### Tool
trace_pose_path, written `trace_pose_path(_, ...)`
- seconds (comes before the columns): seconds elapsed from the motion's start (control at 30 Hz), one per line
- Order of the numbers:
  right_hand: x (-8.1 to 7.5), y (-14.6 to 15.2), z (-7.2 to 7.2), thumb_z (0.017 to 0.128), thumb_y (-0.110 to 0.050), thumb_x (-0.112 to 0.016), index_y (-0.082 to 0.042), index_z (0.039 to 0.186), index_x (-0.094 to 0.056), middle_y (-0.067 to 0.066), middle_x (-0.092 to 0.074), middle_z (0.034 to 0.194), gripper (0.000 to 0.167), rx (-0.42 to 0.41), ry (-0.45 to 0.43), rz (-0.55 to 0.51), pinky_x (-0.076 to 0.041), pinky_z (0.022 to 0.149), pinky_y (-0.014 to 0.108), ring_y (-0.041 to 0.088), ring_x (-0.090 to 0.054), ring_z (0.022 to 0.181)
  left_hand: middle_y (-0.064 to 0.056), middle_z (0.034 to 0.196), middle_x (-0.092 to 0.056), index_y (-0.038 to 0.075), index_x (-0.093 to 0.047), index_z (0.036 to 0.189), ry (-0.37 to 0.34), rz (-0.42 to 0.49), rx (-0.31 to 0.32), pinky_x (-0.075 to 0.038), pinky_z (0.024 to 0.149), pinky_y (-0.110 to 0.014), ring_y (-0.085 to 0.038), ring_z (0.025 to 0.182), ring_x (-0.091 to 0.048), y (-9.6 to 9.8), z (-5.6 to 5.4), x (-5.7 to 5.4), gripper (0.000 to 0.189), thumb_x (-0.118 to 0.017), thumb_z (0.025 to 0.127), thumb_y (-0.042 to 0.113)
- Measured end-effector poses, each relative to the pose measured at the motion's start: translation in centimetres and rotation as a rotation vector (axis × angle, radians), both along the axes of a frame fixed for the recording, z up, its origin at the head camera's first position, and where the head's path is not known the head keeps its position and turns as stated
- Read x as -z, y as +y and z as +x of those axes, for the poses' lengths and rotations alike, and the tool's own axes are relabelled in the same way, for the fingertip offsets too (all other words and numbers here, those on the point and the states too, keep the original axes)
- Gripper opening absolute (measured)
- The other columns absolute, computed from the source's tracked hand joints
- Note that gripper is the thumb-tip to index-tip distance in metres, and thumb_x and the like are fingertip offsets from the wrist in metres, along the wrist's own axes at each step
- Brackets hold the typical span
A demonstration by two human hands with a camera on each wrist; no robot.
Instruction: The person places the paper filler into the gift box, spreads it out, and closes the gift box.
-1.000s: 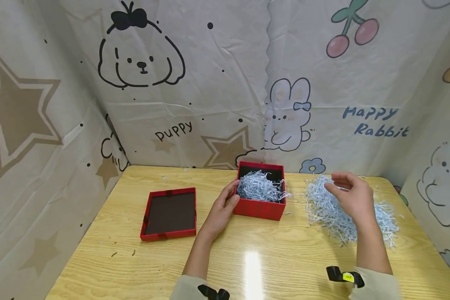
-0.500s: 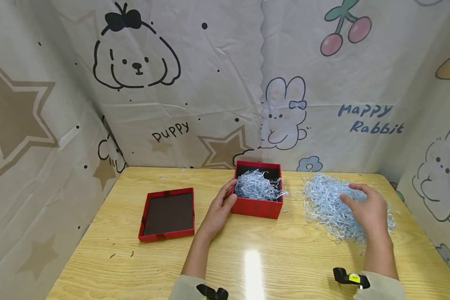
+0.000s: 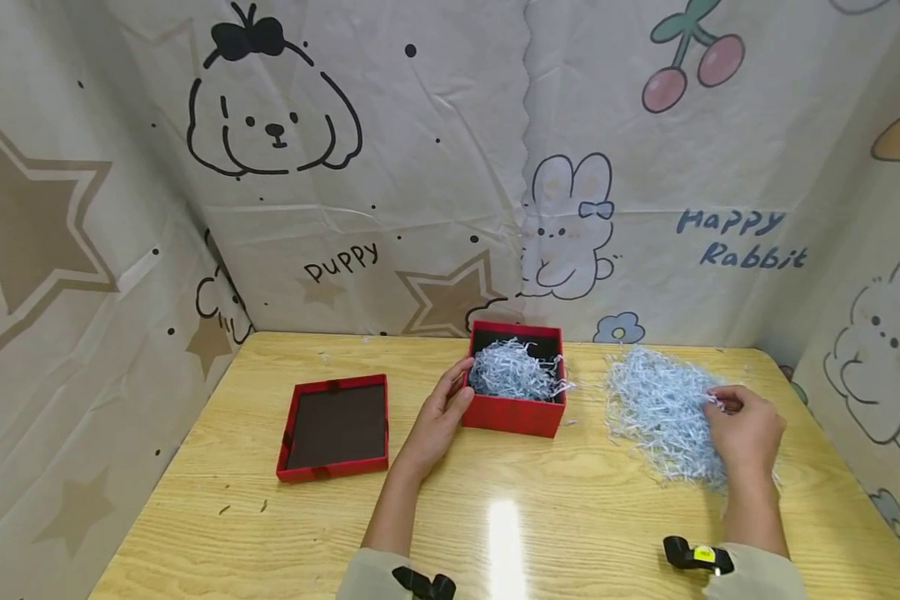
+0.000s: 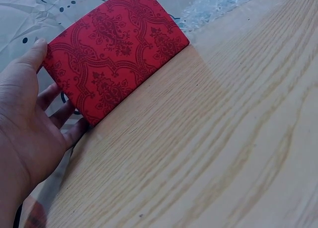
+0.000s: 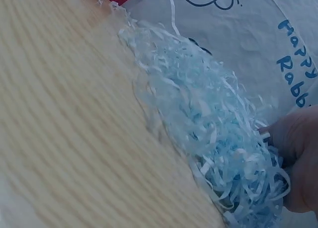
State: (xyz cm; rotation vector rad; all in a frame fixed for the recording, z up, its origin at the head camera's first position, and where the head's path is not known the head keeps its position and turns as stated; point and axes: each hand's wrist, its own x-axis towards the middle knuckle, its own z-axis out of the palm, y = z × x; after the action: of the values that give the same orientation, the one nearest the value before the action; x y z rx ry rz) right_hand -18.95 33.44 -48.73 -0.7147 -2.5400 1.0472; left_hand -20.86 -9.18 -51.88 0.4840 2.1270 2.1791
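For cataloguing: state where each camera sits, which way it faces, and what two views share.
Head: worn there, facing forward and down at the red box and paper shreds; left grip, right grip and forearms show.
Left wrist: worn there, facing the box; left grip shows.
Right wrist: worn there, facing the shreds; right grip partly shows.
Both wrist views share the shreds.

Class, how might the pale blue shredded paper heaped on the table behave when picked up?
The shredded paper is probably floppy, since its thin strips curl and bend. It is likely light for its bulk, being a loose heap. It may trail strips when lifted: some in the red box poke past its rim.
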Motion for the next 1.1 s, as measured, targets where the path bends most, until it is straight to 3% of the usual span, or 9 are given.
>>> trace_pose_path(0.2,-0.6,0.0,-0.1,0.104,-0.011,-0.063,0.003,0.128,-0.07,0.021,-0.066,0.118,0.028,0.074,0.066,-0.051,-0.041,0.066,0.018,0.023,-0.057,0.095,-0.001,0.169,-0.036,0.018,-0.039,0.164,0.004,0.001,0.004,-0.026,0.128,-0.047,-0.028,0.158,-0.029,0.0,-0.1,0.2,0.053,-0.052,0.113,0.022)
trace_pose_path(0.37,-2.4,-0.3,0.0,0.103,-0.015,-0.067,-0.001,0.125,-0.073,0.006,-0.064,0.107,0.027,0.128,0.133,-0.082,-0.042,0.066,0.011,0.006,-0.051,0.084,-0.001,0.169,-0.036,0.019,-0.039,0.164,0.007,0.01,0.006,-0.027,0.128,-0.047,-0.026,0.158,-0.029,0.0,-0.2,0.1,0.053,-0.052,0.113,0.023)
trace_pose_path(0.5,-4.6,-0.8,0.4,0.101,-0.015,-0.07,-0.004,0.114,-0.075,-0.009,-0.06,0.094,0.018,0.152,0.212,-0.112,-0.043,0.068,0.009,-0.002,-0.05,0.08,-0.002,0.169,-0.037,0.019,-0.039,0.164,0.007,0.011,0.006,-0.027,0.128,-0.048,-0.027,0.158,-0.029,-0.1,-0.1,0.1,0.053,-0.052,0.113,0.022)
trace_pose_path(0.67,-6.9,-1.7,1.2,0.1,-0.015,-0.072,-0.014,0.107,-0.076,-0.023,-0.055,0.089,0.008,0.174,0.3,-0.152,-0.045,0.075,0.008,-0.004,-0.053,0.083,-0.003,0.169,-0.037,0.02,-0.04,0.164,0.01,-0.003,0.007,-0.026,0.128,-0.049,-0.029,0.158,-0.029,-0.1,-0.1,0.2,0.053,-0.054,0.112,0.022)
trace_pose_path(0.9,-8.8,-2.9,2.1,0.1,-0.014,-0.073,-0.009,0.118,-0.077,-0.023,-0.056,0.092,0.019,0.188,0.378,-0.157,-0.046,0.076,0.006,-0.003,-0.055,0.086,-0.002,0.168,-0.038,0.021,-0.041,0.163,0.001,-0.011,0.001,-0.027,0.128,-0.047,-0.028,0.157,-0.03,-0.2,0.1,0.3,0.052,-0.053,0.113,0.023)
trace_pose_path(1.1,-10.1,-3.5,2.1,0.1,-0.015,-0.073,-0.004,0.121,-0.077,-0.026,-0.057,0.093,0.024,0.173,0.446,-0.122,-0.046,0.079,0.006,-0.004,-0.055,0.087,-0.001,0.169,-0.037,0.022,-0.04,0.164,0.004,0.002,0.009,-0.027,0.128,-0.047,-0.026,0.158,-0.029,-0.1,-0.1,0.1,0.052,-0.052,0.113,0.022)
